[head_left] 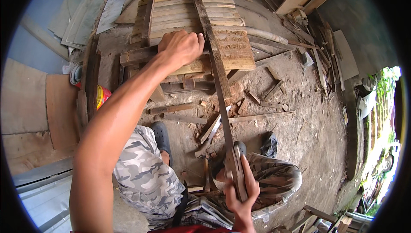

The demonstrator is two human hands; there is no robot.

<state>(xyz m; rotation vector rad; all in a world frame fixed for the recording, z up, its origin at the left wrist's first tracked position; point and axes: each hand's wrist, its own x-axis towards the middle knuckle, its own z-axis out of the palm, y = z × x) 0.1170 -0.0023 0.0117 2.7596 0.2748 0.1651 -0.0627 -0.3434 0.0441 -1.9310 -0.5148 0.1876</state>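
My left hand (180,48) is closed around a dark wooden crosspiece (139,56), close to where it meets a long wooden bar (205,21). A second long bar (150,12) lies to the left, roughly alongside the first. Both bars rest over a low slatted wooden platform (227,12). In my right hand (242,190) is a handsaw (227,132), its fingers wrapped round the wooden handle. The blade points away from me, its far end against or beside the near part of the long bar; the exact contact cannot be made out.
Wood offcuts (171,108) and a long thing with a bright blade-like edge (212,128) lie on the floor before my feet. A black plastic bag (269,144) is at the right foot. Scrap wood lines the right wall; boards (64,104) lean at left beside a red-yellow can (102,96).
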